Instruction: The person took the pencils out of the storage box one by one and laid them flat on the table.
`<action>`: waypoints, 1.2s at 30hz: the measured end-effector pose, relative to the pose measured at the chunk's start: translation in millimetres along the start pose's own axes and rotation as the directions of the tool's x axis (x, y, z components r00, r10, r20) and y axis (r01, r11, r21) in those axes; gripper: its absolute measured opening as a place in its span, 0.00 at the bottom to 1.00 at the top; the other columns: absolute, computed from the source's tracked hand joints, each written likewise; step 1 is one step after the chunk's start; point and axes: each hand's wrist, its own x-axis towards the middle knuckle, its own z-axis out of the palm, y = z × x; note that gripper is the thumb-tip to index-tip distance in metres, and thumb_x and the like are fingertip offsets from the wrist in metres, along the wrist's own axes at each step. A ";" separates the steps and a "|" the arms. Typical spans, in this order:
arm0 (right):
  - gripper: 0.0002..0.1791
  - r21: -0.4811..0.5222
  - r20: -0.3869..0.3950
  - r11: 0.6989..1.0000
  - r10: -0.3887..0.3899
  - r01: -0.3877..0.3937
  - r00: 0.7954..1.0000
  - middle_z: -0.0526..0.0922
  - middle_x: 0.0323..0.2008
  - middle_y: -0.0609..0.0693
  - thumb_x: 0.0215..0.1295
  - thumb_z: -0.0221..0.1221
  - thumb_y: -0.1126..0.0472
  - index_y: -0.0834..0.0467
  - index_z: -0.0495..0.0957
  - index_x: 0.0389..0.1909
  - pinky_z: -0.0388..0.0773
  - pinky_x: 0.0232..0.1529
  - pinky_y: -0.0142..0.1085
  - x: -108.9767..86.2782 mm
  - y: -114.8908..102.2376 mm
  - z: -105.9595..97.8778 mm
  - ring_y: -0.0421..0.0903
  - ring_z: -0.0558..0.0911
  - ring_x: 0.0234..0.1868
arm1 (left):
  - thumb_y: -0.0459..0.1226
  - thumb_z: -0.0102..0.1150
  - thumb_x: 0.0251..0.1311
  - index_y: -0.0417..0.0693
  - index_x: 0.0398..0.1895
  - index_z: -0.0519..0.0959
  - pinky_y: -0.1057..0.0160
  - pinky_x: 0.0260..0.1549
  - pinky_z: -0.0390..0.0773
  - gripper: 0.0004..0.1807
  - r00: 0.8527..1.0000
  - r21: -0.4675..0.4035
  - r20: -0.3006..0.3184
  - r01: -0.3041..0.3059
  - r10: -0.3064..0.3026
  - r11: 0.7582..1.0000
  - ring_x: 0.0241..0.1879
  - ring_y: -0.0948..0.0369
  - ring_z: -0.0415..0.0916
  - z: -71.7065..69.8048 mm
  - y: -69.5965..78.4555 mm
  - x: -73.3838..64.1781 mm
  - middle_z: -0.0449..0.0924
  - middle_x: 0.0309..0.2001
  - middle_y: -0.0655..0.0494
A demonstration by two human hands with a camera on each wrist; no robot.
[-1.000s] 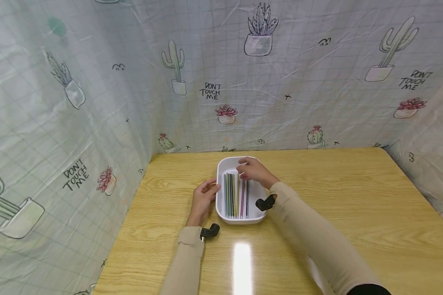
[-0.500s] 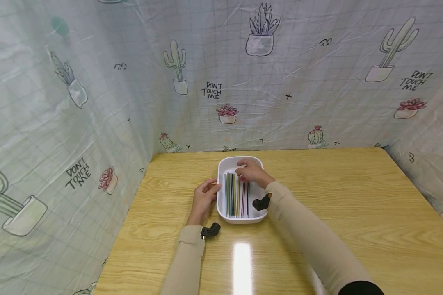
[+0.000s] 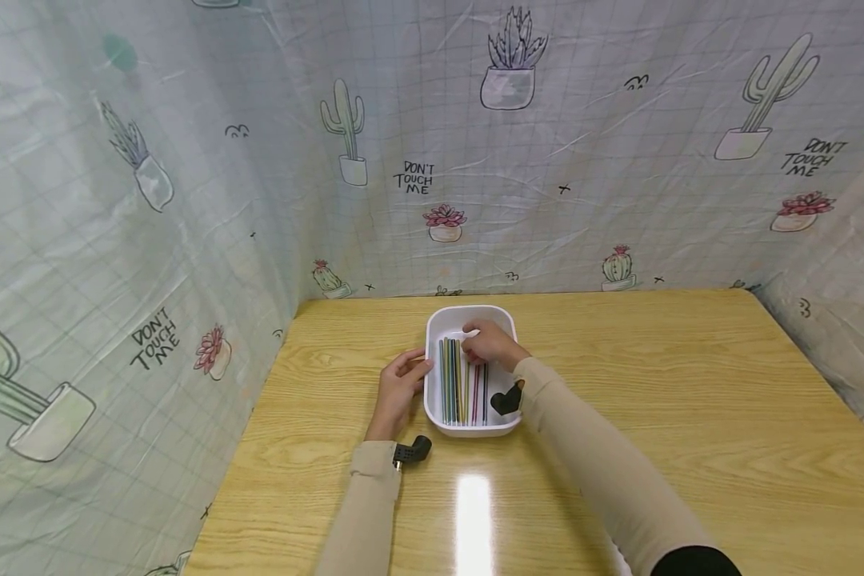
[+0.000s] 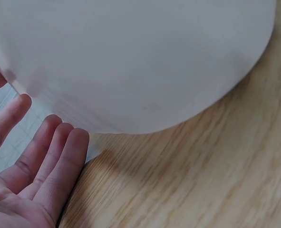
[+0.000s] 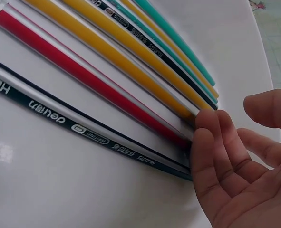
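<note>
In the head view a white tray (image 3: 471,431) stands on the table, with several pencils (image 3: 450,388) lying side by side inside. Teal, yellow, red and dark green ones show in the right wrist view, among them a red pencil (image 5: 83,73) and a dark green pencil (image 5: 52,115) marked HB. My right hand (image 3: 491,344) is over the far ends of the pencils, its fingertips (image 5: 204,142) right at those ends and the thumb apart from them. At the tray's left side my left hand (image 3: 394,392) touches the wall with fairly straight fingers (image 4: 76,147).
The wooden table (image 3: 662,384) runs out to both sides of the tray. Behind it hangs a cloth (image 3: 533,216) printed with cacti, and another stretch of it closes off the left. Light reflects off the tabletop in front of the tray.
My right hand has come slightly lower and nearer over the pencils, and its fingers are more bent. The left hand stays at the tray's side.
</note>
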 end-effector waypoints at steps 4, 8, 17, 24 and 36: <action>0.26 -0.020 -0.011 1.000 0.015 -0.015 1.000 0.81 0.33 0.55 0.71 0.54 0.66 0.66 0.68 0.69 0.82 0.36 0.33 1.9 2.1 1.6 0.45 0.80 0.33 | 0.36 0.68 0.65 0.43 0.59 0.82 0.64 0.43 0.87 0.20 1.000 -0.005 -0.005 -0.001 0.001 1.000 0.47 0.56 0.83 0.3 0.2 0.0 0.85 0.46 0.50; 0.25 -0.044 -0.034 0.999 -0.011 0.010 0.999 0.81 0.29 0.54 0.70 0.53 0.67 0.68 0.69 0.67 0.81 0.32 0.31 3.4 5.2 2.5 0.43 0.80 0.29 | 0.37 0.69 0.64 0.44 0.58 0.82 0.63 0.44 0.87 0.19 1.000 -0.004 -0.008 0.008 -0.008 1.000 0.46 0.57 0.83 0.3 0.2 0.4 0.84 0.47 0.49; 0.22 -0.106 -0.074 0.994 -0.044 0.036 0.996 0.81 0.23 0.54 0.67 0.51 0.70 0.71 0.74 0.61 0.80 0.29 0.31 6.2 9.8 3.9 0.42 0.79 0.25 | 0.38 0.69 0.64 0.44 0.61 0.81 0.55 0.53 0.86 0.22 1.000 0.009 0.000 0.019 -0.019 1.000 0.53 0.49 0.82 -0.1 -0.4 1.0 0.83 0.50 0.48; 0.19 -0.115 -0.080 0.993 -0.048 0.038 0.996 0.80 0.22 0.53 0.66 0.52 0.70 0.70 0.77 0.56 0.77 0.27 0.29 7.8 11.1 3.6 0.42 0.78 0.23 | 0.37 0.68 0.65 0.45 0.60 0.82 0.55 0.53 0.86 0.20 1.000 0.011 -0.004 0.022 -0.022 1.000 0.54 0.48 0.82 0.0 -1.6 1.5 0.83 0.51 0.46; 0.21 -0.119 -0.071 0.991 -0.063 0.054 0.995 0.77 0.20 0.50 0.64 0.52 0.69 0.65 0.76 0.58 0.71 0.25 0.29 4.9 9.5 3.8 0.41 0.73 0.21 | 0.38 0.70 0.64 0.44 0.60 0.82 0.63 0.47 0.86 0.21 1.000 0.005 -0.009 0.021 -0.021 1.000 0.49 0.56 0.83 -0.1 -1.6 2.2 0.84 0.49 0.49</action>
